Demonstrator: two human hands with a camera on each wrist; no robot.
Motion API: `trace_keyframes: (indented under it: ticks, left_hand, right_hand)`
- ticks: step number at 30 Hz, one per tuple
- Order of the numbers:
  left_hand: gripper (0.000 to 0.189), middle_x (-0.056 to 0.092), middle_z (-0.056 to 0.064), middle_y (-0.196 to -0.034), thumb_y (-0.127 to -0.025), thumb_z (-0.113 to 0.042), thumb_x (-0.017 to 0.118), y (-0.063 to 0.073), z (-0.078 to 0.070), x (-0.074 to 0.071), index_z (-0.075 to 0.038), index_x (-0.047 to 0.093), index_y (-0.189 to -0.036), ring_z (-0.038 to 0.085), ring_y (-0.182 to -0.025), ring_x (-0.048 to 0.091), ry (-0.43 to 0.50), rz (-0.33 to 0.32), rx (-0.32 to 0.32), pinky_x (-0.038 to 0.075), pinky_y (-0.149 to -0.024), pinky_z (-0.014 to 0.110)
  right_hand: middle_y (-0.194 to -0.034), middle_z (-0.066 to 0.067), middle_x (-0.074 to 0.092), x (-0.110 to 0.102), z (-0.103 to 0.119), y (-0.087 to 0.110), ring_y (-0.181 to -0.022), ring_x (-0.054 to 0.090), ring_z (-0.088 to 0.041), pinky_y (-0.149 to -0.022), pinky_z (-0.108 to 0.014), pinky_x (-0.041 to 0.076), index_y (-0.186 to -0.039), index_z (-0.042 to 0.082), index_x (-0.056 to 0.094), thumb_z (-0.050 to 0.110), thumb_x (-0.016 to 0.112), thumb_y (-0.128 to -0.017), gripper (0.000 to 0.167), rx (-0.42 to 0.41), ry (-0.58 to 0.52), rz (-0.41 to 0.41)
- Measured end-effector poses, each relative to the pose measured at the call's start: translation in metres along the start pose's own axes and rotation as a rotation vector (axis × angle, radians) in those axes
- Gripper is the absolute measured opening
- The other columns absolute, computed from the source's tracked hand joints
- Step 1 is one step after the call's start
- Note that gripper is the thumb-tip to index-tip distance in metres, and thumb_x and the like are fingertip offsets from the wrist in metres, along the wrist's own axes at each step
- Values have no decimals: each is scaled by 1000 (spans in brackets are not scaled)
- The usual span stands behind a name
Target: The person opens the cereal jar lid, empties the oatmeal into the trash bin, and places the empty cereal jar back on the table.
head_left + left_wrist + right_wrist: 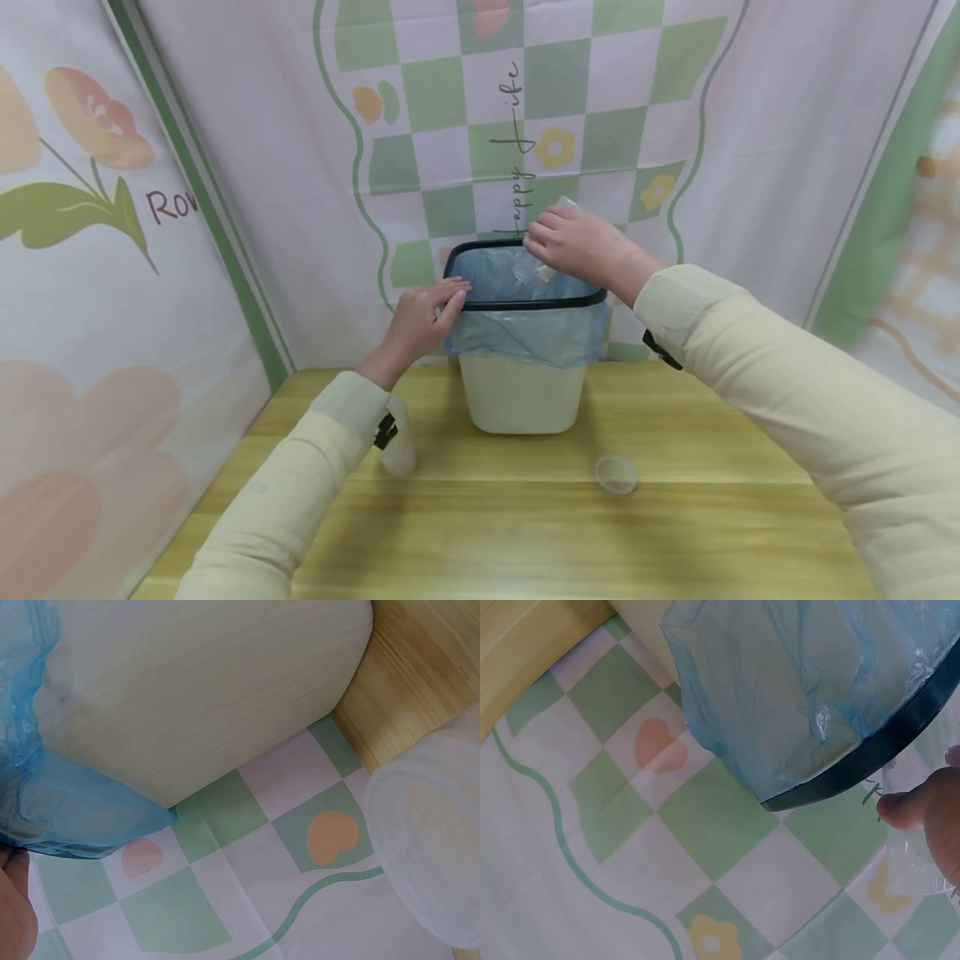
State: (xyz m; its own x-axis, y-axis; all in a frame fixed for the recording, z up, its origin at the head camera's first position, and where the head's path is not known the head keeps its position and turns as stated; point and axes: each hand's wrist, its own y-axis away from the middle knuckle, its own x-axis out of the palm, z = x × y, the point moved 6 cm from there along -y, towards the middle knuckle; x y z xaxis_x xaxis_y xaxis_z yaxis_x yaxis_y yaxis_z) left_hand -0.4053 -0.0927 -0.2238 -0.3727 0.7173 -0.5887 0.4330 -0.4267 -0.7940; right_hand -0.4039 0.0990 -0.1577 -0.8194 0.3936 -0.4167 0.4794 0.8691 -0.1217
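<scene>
A cream trash bin (522,396) with a black rim (525,306) and a blue bag (525,333) folded over it stands on the table. My left hand (427,319) grips the rim at its left side, fingers over the edge; only a bit of that hand (16,904) enters the left wrist view. Above the bin's right back, my right hand (577,242) holds a clear plastic container (911,862), tipped, thumb against its wall. Most of the container is hidden by the hand in the head view. A small whitish piece (546,272) shows below the right fingers, within the bin's opening.
On the wooden table (495,533), a round clear lid (617,474) lies in front of the bin, to the right. A whitish translucent bottle (399,450) stands beside my left forearm, partly covered by the sleeve. A patterned curtain (435,92) hangs close behind the bin.
</scene>
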Motion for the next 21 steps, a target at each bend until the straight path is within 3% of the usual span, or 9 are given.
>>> trace_keyframes:
  ticks: [21]
  left_hand:
    - [27,70,11,-113,-98,-14,53,0,0,1,0,73,-109,23,-114,62,6,-5,-3,48,-97,39]
  right_hand:
    - [-122,-14,56,-5,4,-2,-114,51,-29,-104,-39,38,-127,4,56,2,70,-88,41,-113,159,-76]
